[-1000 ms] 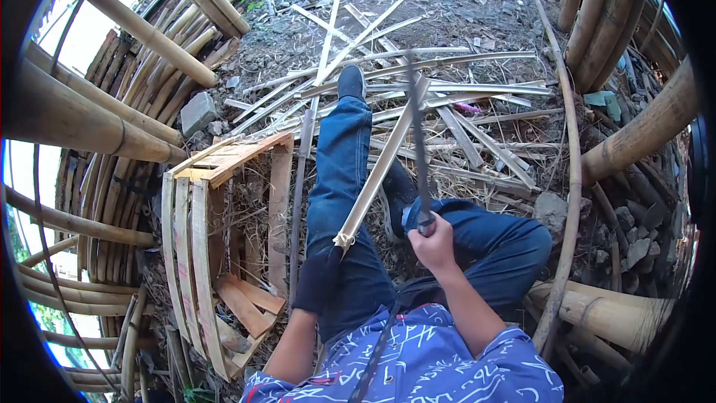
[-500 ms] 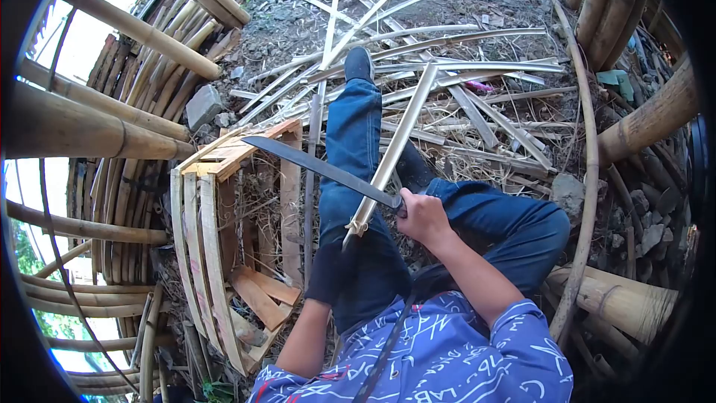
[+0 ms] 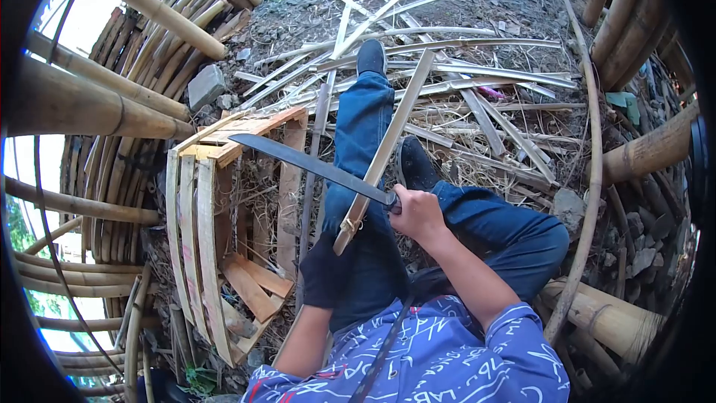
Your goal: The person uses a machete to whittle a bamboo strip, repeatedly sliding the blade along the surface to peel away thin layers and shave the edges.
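My right hand is closed around the handle of a machete. Its long dark blade points left and crosses over a split bamboo strip. The strip slants from my lap toward the far side, with a ragged node near its lower end. That lower end lies at my left hand, which wears a dark glove and appears to grip it; the fingers blend into the dark jeans. My outstretched leg lies beneath the blade and strip.
To the left stands a wooden crate with loose boards inside, close to the blade's tip. Several split bamboo strips cover the ground ahead. Thick bamboo poles rise on the left, and a long thin pole lies at right.
The bamboo strip has turned and its lower end has slid down and left along with my gloved hand. The machete stays across it. The view has shifted slightly.
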The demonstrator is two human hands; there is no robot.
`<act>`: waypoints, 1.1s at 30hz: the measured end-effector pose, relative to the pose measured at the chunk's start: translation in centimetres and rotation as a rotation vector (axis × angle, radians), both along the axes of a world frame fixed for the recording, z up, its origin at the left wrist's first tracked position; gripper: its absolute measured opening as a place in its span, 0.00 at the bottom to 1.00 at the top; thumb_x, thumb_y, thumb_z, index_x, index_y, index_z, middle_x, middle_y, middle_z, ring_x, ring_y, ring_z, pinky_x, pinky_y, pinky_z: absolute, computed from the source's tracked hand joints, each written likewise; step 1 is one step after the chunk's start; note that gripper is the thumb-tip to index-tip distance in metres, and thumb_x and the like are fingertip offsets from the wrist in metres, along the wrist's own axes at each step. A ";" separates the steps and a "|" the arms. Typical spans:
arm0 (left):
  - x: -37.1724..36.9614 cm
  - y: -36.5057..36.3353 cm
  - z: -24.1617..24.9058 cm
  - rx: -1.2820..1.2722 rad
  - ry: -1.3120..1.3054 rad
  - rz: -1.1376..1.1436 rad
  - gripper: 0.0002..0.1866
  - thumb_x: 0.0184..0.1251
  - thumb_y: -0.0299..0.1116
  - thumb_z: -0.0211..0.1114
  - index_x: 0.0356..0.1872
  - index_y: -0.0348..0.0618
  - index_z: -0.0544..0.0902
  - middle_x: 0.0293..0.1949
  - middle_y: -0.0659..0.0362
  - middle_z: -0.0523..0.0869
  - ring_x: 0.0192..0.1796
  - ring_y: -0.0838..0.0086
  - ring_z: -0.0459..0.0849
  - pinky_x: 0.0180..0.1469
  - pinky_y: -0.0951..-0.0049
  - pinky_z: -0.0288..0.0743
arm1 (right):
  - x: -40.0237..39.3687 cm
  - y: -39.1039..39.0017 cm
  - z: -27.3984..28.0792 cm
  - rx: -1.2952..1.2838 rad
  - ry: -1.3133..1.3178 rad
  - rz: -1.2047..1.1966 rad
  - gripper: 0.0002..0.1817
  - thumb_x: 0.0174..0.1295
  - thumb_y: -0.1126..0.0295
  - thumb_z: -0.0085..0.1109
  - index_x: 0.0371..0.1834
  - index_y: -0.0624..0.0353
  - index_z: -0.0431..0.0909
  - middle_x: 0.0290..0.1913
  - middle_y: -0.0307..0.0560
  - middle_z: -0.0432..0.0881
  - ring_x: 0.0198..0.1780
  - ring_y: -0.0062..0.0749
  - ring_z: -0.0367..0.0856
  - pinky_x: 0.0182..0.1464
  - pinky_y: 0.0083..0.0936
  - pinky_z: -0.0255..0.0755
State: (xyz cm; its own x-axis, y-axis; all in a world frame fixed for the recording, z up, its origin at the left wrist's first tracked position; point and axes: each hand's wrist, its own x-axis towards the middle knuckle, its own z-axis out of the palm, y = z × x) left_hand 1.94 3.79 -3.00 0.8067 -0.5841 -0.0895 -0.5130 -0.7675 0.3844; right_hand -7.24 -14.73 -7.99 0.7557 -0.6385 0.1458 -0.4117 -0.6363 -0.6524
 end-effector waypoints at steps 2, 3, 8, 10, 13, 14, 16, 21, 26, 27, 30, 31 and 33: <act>0.0 0.3 -0.4 -0.019 0.018 -0.046 0.18 0.60 0.47 0.63 0.41 0.45 0.78 0.31 0.45 0.84 0.36 0.47 0.83 0.37 0.52 0.75 | 0.1 -0.2 0.4 -0.008 0.018 0.002 0.07 0.43 0.71 0.57 0.26 0.59 0.71 0.22 0.55 0.80 0.28 0.53 0.81 0.31 0.44 0.75; 0.1 0.0 -0.3 -0.021 0.020 -0.049 0.18 0.60 0.47 0.63 0.41 0.45 0.78 0.31 0.45 0.84 0.36 0.47 0.83 0.37 0.52 0.75 | 0.1 -0.3 0.5 -0.012 0.034 -0.005 0.07 0.42 0.72 0.57 0.26 0.58 0.72 0.23 0.55 0.80 0.28 0.52 0.81 0.31 0.44 0.75; 0.5 -0.5 0.0 -0.012 0.062 -0.081 0.17 0.62 0.45 0.61 0.44 0.45 0.76 0.32 0.44 0.84 0.37 0.46 0.83 0.37 0.50 0.74 | 0.7 -0.9 -0.6 -0.057 0.026 -0.001 0.08 0.41 0.71 0.59 0.25 0.58 0.72 0.22 0.53 0.80 0.28 0.51 0.81 0.31 0.42 0.75; 1.0 -0.2 -0.7 0.000 0.072 -0.086 0.17 0.63 0.45 0.60 0.45 0.45 0.75 0.33 0.43 0.84 0.37 0.45 0.83 0.37 0.50 0.74 | 1.2 -1.1 -0.7 -0.052 0.011 0.014 0.08 0.41 0.71 0.59 0.25 0.58 0.72 0.22 0.53 0.80 0.28 0.51 0.81 0.31 0.42 0.75; 1.1 -0.4 -0.8 0.048 0.092 -0.086 0.18 0.63 0.45 0.60 0.46 0.44 0.75 0.34 0.43 0.84 0.38 0.44 0.83 0.38 0.49 0.75 | 1.6 -1.5 -0.7 -0.108 0.044 0.010 0.07 0.43 0.69 0.58 0.24 0.57 0.72 0.22 0.53 0.80 0.27 0.49 0.82 0.30 0.42 0.76; 1.1 -0.6 -0.6 0.083 0.096 -0.075 0.18 0.63 0.45 0.59 0.47 0.44 0.75 0.34 0.42 0.84 0.38 0.44 0.83 0.38 0.49 0.75 | 1.7 -1.9 -0.8 -0.101 0.048 0.011 0.07 0.43 0.69 0.58 0.24 0.57 0.72 0.22 0.53 0.80 0.27 0.49 0.82 0.30 0.42 0.76; 1.0 -1.1 -0.1 0.075 0.104 -0.063 0.19 0.63 0.45 0.60 0.47 0.44 0.75 0.34 0.42 0.84 0.37 0.44 0.83 0.38 0.49 0.75 | 1.8 -2.9 -1.1 -0.147 0.046 0.048 0.07 0.42 0.69 0.59 0.23 0.56 0.72 0.22 0.51 0.81 0.27 0.48 0.83 0.30 0.41 0.76; 0.7 -1.3 0.8 0.051 0.125 -0.047 0.19 0.63 0.45 0.60 0.47 0.42 0.74 0.31 0.41 0.84 0.36 0.43 0.83 0.37 0.48 0.75 | 2.9 -5.3 -2.4 -0.211 0.078 -0.043 0.07 0.42 0.69 0.61 0.24 0.55 0.73 0.23 0.51 0.81 0.27 0.46 0.84 0.31 0.40 0.78; 0.8 -1.5 0.9 0.019 0.118 -0.099 0.20 0.63 0.47 0.62 0.45 0.41 0.73 0.31 0.44 0.84 0.33 0.46 0.83 0.34 0.52 0.75 | 4.3 -11.4 -3.3 -0.170 0.184 -0.323 0.07 0.50 0.68 0.56 0.28 0.58 0.79 0.27 0.60 0.83 0.32 0.53 0.84 0.38 0.44 0.79; 0.9 -1.7 0.9 0.019 0.117 -0.104 0.20 0.63 0.47 0.62 0.45 0.41 0.73 0.31 0.44 0.84 0.33 0.46 0.83 0.34 0.52 0.75 | 4.6 -12.4 -3.3 -0.149 0.184 -0.357 0.07 0.50 0.68 0.56 0.28 0.59 0.79 0.27 0.61 0.83 0.33 0.54 0.84 0.38 0.44 0.79; 0.8 -1.7 0.8 -0.007 0.134 -0.079 0.20 0.62 0.43 0.61 0.49 0.41 0.74 0.29 0.40 0.83 0.34 0.43 0.82 0.35 0.48 0.75 | 4.8 -12.8 -3.1 -0.147 0.164 -0.377 0.07 0.51 0.69 0.55 0.28 0.59 0.79 0.27 0.61 0.82 0.33 0.55 0.84 0.38 0.45 0.78; 0.9 -1.6 0.6 0.004 0.134 -0.069 0.19 0.62 0.42 0.62 0.48 0.41 0.74 0.30 0.40 0.83 0.34 0.43 0.82 0.35 0.48 0.74 | 4.9 -12.0 -2.4 -0.105 0.107 -0.354 0.07 0.50 0.69 0.55 0.29 0.59 0.79 0.26 0.61 0.82 0.32 0.56 0.83 0.38 0.46 0.78; 1.1 -1.5 0.3 0.023 0.139 -0.059 0.19 0.62 0.42 0.62 0.48 0.40 0.74 0.30 0.40 0.83 0.34 0.43 0.82 0.35 0.48 0.74 | 4.7 -9.8 -1.5 0.006 -0.067 -0.302 0.06 0.49 0.70 0.55 0.28 0.59 0.78 0.23 0.61 0.81 0.31 0.58 0.82 0.38 0.47 0.78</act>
